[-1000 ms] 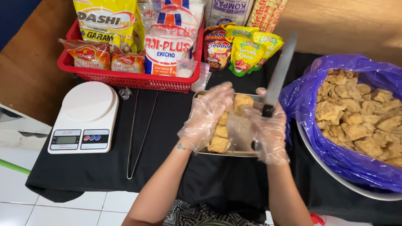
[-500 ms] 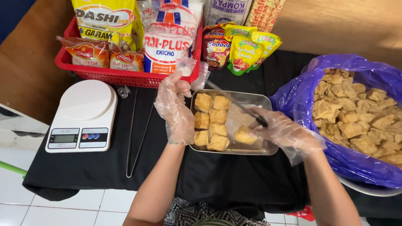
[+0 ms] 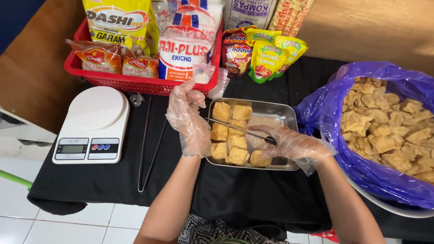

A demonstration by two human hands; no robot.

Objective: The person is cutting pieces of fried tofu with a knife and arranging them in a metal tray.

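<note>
My right hand [image 3: 294, 145], in a clear plastic glove, grips the knife [image 3: 237, 130] by its dark handle, blade lying flat across the fried tofu blocks [image 3: 230, 135] in the steel tray [image 3: 289, 119]. My left hand [image 3: 187, 117], also gloved, is slack and holds nothing, fingers loosely spread at the tray's left edge. Tray sits mid-bench on the black cloth. Left of tray: long metal tongs [image 3: 151, 144], then a white kitchen scale [image 3: 92, 126]. Behind tray: red basket [image 3: 117, 81] of seasoning packets. Right of tray: purple bag [image 3: 384, 131] full of fried tofu.
</note>
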